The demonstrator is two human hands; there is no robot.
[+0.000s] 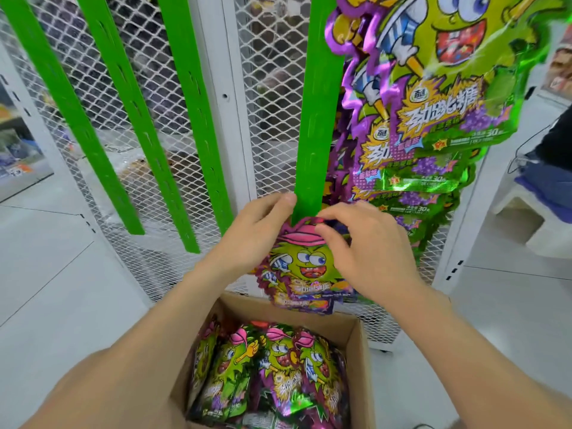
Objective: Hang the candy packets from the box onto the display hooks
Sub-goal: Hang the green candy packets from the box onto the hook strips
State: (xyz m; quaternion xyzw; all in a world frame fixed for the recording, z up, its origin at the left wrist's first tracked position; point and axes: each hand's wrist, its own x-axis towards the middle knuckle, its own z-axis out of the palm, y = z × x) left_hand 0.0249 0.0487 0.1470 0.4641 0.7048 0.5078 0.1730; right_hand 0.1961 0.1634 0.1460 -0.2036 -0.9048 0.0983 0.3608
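Observation:
Both hands hold one green and purple candy packet [305, 267] with a cartoon face against the bottom end of a green hanging strip [315, 119]. My left hand [253, 233] grips the packet's upper left edge, thumb near the strip's end. My right hand [368, 246] pinches the packet's top from the right. Below them an open cardboard box [356, 332] holds several more of the same packets [272, 366]. To the right of that strip, several packets [427, 97] hang in an overlapping column.
Three other bare green strips [136, 109] hang on the white wire-mesh rack [272, 57]. The floor is white tile. At the right edge stands a white stool [532, 218] with a person's dark clothing above it.

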